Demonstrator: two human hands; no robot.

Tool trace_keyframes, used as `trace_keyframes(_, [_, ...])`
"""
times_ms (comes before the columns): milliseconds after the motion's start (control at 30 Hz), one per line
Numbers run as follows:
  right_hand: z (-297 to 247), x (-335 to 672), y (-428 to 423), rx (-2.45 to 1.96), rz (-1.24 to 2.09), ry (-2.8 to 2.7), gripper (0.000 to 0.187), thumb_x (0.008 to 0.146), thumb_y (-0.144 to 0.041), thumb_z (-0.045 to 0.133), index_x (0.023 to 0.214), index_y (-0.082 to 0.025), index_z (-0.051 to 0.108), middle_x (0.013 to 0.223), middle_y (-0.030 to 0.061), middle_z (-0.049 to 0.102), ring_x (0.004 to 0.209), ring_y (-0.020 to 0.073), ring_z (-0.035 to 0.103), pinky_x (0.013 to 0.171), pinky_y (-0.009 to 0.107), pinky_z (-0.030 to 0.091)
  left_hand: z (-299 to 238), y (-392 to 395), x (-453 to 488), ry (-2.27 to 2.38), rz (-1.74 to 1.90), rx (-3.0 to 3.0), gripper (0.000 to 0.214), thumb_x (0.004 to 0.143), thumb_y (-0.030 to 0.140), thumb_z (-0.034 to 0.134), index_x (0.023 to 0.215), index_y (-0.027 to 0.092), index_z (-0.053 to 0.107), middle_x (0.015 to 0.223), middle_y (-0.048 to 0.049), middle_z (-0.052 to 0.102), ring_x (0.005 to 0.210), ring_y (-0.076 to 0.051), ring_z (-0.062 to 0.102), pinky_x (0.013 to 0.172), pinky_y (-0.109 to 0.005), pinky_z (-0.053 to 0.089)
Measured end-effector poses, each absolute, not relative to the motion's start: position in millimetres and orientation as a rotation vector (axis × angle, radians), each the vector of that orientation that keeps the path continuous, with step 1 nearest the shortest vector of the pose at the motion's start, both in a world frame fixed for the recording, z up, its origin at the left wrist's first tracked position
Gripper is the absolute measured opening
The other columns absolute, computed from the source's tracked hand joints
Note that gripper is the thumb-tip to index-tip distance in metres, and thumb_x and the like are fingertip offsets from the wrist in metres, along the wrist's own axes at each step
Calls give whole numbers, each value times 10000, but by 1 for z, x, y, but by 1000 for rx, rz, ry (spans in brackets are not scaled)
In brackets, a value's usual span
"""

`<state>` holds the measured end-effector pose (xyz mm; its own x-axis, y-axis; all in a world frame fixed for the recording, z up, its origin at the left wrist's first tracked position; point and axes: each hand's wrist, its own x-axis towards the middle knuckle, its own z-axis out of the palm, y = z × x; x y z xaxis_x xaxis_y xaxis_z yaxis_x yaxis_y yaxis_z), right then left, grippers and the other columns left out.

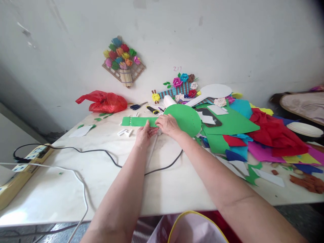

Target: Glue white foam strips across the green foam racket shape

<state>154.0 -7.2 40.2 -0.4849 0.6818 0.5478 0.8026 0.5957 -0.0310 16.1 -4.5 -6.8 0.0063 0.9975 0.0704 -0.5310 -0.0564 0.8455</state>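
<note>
Left hand (pixel 144 135) of mine is closed on the green cutout (pixel 186 118), thumb on the face of its strip (pixel 138 122), fingers at the near edge. Right hand (pixel 167 125), fingers bent and bunched, presses where the strip meets the disc (pixel 189 116); whether it pinches anything there I cannot tell (my own knuckles hide the join). The cutout lies just ahead of both hands on the bench (pixel 174 189), its long axis running side to side: strip to the left, disc to the right. My right hand is nearer the disc; my left has the strip.

Counting around the cutout: two hands on it; one knife (pixel 152 110) just beyond its strip; one pair of scissors (pixel 136 106) farther beyond; one red bag (pixel 108 104) beyond its left end; one white paddle (pixel 215 90) behind its disc; one power strip (pixel 27 165) well to its left. White rolls (pixel 129 133) lie near the strip's near edge, several, too bunched to count surely.
</note>
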Motion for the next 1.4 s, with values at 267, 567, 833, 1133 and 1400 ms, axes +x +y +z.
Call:
trace_keyframes(267, [42, 151, -6, -1148, -362, -2360, 175, 827, -179, 468, 830, -160, 642, 900, 69, 612, 855, 177, 498, 743, 308, 283, -8, -4, 16, 734, 1437, 881, 314, 714, 377, 623, 715, 64, 602, 632, -111, 661, 581, -168, 648, 511, -213, 513])
trace_keyframes(567, [40, 156, 1, -1127, -342, -2406, 140, 805, -168, 496, 818, -145, 634, 865, 70, 615, 866, 174, 504, 782, 307, 288, -8, -5, 18, 781, 1398, 931, 329, 758, 367, 574, 707, 45, 617, 662, -144, 668, 639, -180, 657, 533, -210, 516])
trace_keyframes(833, [39, 158, 4, -1153, -281, -2393, 124, 808, -174, 494, 809, -144, 614, 852, 66, 614, 848, 164, 513, 785, 299, 298, -7, -7, 19, 755, 1385, 951, 319, 760, 359, 575, 755, 44, 623, 656, -134, 670, 632, -176, 656, 532, -202, 518])
trace_keyframes(1133, [43, 160, 1, -1186, -236, -2410, 111, 801, -179, 507, 817, -140, 609, 854, 63, 619, 834, 162, 524, 775, 284, 322, -10, -6, 20, 760, 1368, 919, 306, 775, 328, 562, 742, 31, 627, 668, -166, 670, 659, -192, 660, 569, -224, 529])
trace_keyframes(1400, [44, 160, -1, -1199, -182, -2431, 120, 805, -182, 507, 833, -141, 617, 863, 64, 618, 835, 148, 524, 782, 277, 326, -9, -8, 20, 763, 1377, 891, 259, 771, 283, 563, 788, 33, 628, 684, -154, 676, 658, -199, 661, 563, -238, 535])
